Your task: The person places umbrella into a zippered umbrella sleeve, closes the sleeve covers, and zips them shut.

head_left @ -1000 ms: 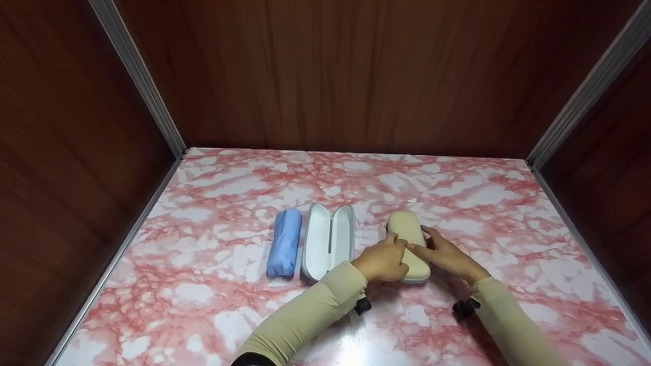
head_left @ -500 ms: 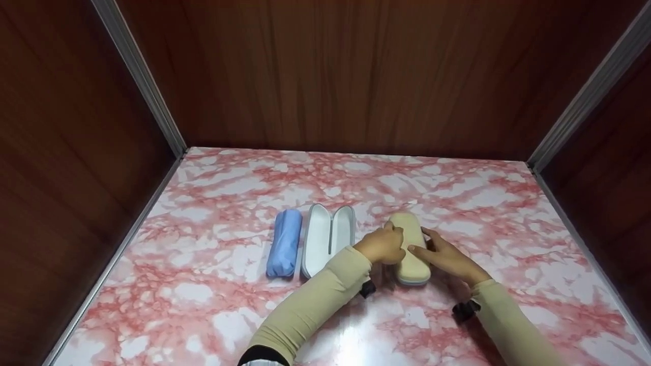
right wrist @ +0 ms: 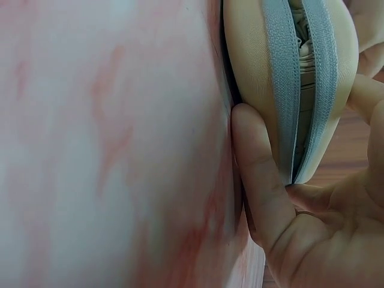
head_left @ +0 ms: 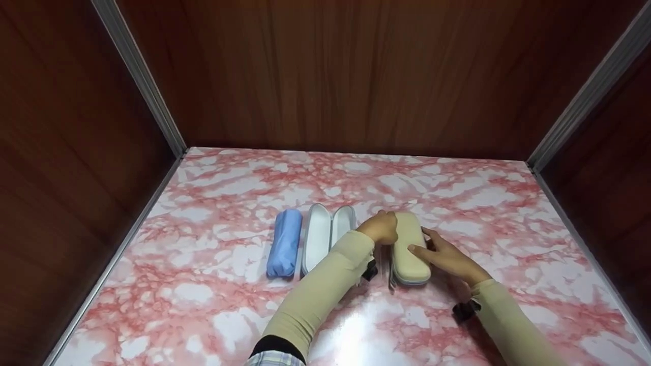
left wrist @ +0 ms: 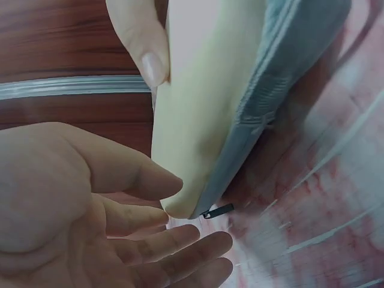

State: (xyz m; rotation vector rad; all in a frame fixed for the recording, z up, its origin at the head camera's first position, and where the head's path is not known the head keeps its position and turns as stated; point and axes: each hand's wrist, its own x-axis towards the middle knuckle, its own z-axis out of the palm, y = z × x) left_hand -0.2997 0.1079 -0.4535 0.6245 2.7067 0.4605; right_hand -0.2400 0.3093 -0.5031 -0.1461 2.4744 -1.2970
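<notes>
A pale yellow zip case (head_left: 413, 244) with grey zipper tape lies on the table. In the right wrist view, its zipper (right wrist: 306, 90) gapes and folded beige fabric (right wrist: 308, 78) shows inside. My right hand (head_left: 447, 256) grips the case's right side, thumb on top and fingers along the side. My left hand (head_left: 381, 227) is at the far left corner of the case. The left wrist view shows its fingers loosely bent, thumb tip at the case's end. A small black zipper pull (left wrist: 219, 211) sticks out free beside those fingertips.
Left of my hands lies an opened hard case (head_left: 317, 239) with white lining, partly covered by my left sleeve (head_left: 320, 290). Beyond it is a blue rolled fabric bundle (head_left: 285, 244). Wood-grain panels (head_left: 325, 76) enclose the red-and-white marbled table (head_left: 213, 305).
My left hand has slid away from me along the case, from over its top to its far left corner, uncovering the near left side. My right hand stays in place.
</notes>
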